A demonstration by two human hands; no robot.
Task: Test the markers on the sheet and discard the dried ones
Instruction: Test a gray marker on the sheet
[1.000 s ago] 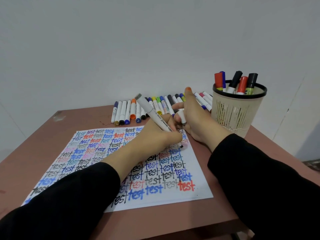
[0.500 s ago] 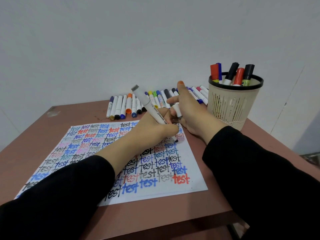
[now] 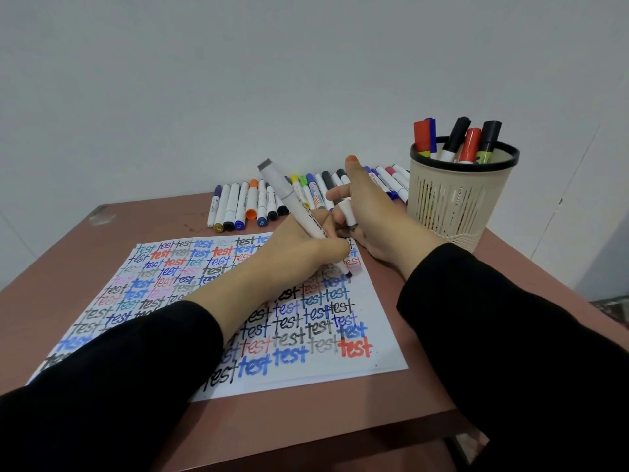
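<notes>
White plastic with a grey top end, the marker (image 3: 296,206) is held in the left hand (image 3: 299,257), fingers curled round its lower barrel. It leans back to the left, its dark tip down on the sheet (image 3: 383,321) near the far right corner. Just beside it, the right hand (image 3: 374,219) pinches the cap (image 3: 348,214) with one finger stuck straight up. The sheet is covered in rows of the word "test" in black, blue, red and grey. Behind the hands a row of markers (image 3: 252,202) lies on the brown table (image 3: 340,413). A beige basket (image 3: 456,206) at the right holds more pens (image 3: 471,144) upright.
</notes>
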